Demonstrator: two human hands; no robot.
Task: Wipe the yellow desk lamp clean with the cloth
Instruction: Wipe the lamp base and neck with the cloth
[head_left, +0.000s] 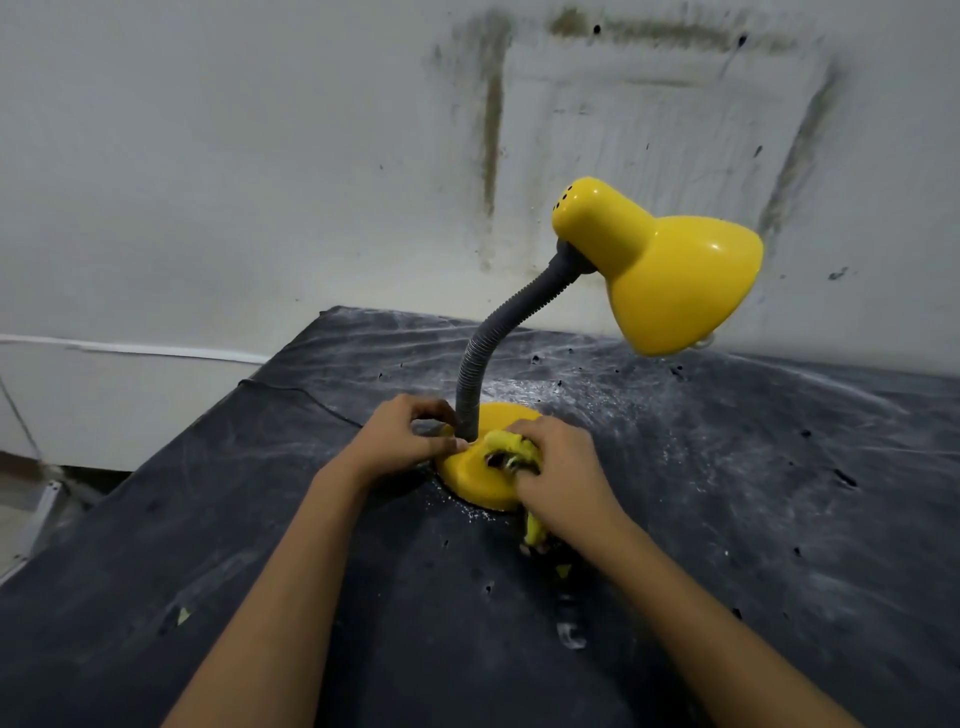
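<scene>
The yellow desk lamp (675, 275) stands on a dark scuffed table (727, 493) by the wall. The left hand (405, 436) curls round the foot of its grey neck (483, 353) — the right hand (561, 467) grips a bunched cloth (506, 444), pressing it on the base (478, 480)

I count one lamp (670, 275) on one dark table (779, 493): one shade (691, 249) far right, one grey neck (488, 343), one round base (475, 480). There is one cloth (506, 446), and two hands of mine, left hand (400, 441) and right hand (561, 467). One black cord (291, 389) runs off left.
</scene>
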